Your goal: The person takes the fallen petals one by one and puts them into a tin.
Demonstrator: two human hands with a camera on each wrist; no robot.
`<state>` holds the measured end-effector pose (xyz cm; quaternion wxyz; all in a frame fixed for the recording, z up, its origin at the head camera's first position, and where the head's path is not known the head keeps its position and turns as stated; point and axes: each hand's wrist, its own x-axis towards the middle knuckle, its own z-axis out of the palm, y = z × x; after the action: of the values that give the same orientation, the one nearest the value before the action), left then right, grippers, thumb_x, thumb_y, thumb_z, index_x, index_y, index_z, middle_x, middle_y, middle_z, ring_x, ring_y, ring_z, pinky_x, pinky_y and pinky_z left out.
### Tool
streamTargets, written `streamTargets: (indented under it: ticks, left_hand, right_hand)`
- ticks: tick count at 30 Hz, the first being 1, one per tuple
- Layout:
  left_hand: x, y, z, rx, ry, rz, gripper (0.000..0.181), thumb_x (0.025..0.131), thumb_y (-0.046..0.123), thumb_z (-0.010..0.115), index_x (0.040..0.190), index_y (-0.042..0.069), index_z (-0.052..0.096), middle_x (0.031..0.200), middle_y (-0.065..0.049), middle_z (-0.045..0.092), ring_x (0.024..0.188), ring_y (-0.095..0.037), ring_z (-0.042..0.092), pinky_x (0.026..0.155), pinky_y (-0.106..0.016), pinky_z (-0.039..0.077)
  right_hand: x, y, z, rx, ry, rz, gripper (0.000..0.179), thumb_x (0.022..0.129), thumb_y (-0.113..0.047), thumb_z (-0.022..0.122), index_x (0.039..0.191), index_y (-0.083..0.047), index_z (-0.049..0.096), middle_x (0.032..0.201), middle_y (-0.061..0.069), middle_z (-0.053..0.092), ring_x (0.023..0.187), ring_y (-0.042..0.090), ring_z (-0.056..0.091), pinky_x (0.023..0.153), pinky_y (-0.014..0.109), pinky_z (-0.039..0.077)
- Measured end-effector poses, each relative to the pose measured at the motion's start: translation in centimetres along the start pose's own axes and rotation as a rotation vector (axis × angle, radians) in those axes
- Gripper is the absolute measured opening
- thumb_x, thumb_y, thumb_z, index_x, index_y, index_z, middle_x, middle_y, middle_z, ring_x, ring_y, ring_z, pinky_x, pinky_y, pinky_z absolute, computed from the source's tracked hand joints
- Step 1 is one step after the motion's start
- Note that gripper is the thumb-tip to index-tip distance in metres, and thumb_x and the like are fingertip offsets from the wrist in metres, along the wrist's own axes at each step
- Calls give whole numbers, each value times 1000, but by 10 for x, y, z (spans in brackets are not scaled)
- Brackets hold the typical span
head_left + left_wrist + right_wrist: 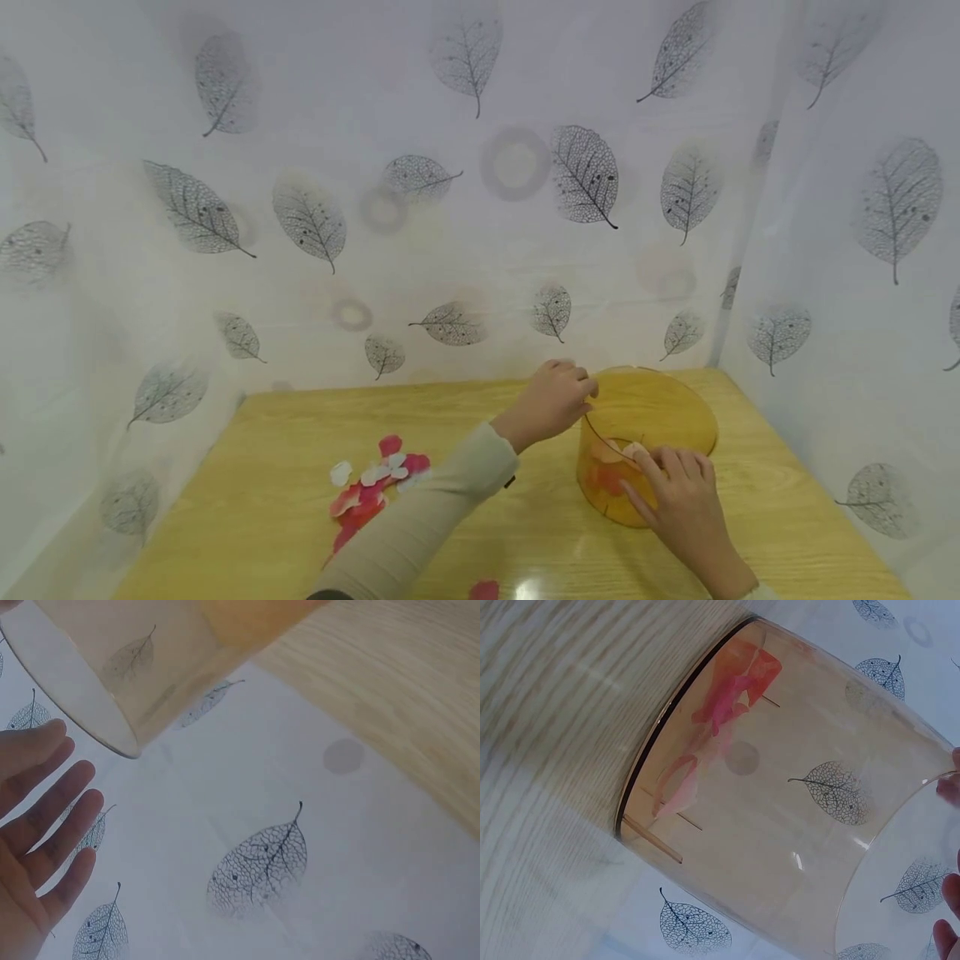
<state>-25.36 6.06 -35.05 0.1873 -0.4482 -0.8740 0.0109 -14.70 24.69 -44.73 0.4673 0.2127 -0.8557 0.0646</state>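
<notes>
Overall, a pale sheet printed with dark leaf skeletons and a few faint rings hangs behind and at both sides of the wood-grained worktop, and is the largest thing in view. On the worktop, in the right half and toward the far right corner, stands a see-through amber container, round, with its wide mouth facing up.

A light sleeve reaches in across the worktop from the near edge to the left hand, which is at the left side of the container's rim. The left wrist view shows its fingers spread and slightly bent, just beside the rim. The right hand is at the near side of the mouth, its thumb spread away from the index finger; I cannot tell whether the fingertips touch the rim or carry anything.

Left of the container and well apart from it, a loose heap of red, pink and white petals lies in the worktop's left half, partly hidden by the sleeve. A smaller cluster of red and pink petals lies low inside the container. One red petal lies alone toward the worktop's near edge, cut off by the frame.
</notes>
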Motion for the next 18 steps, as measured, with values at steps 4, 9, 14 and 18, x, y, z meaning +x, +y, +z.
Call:
streamTargets:
  ticks: [4,9,14,18]
  left_hand:
    - [-26,-13,-4,27,13,6,14,87,30,66,100,24,68,98,9,67,93,-9,62,89,-27,47]
    - [-58,-27,-10,9,12,15,13,85,27,69,97,21,68,97,7,68,93,-11,63,89,-29,48]
    - [-90,-36,-11,0,6,31,11,83,26,71,92,21,68,94,7,68,90,-10,62,89,-29,47]
    - [-118,-33,-5,-1,-42,76,12,82,29,72,91,21,68,92,8,68,88,-9,63,88,-28,49]
  right_hand:
    - [0,-1,1,3,7,0,58,97,-56,28,96,-7,61,80,10,52,72,28,45,72,46,31]
    - [-1,-1,2,1,15,-1,59,97,-56,28,94,-7,61,79,11,53,72,29,46,71,47,32]
    - [0,-1,2,7,17,3,60,97,-56,28,94,-7,62,78,11,53,71,29,46,71,47,31]
    - [0,-2,2,10,13,5,60,97,-56,28,94,-6,62,79,11,53,71,29,46,71,47,31]
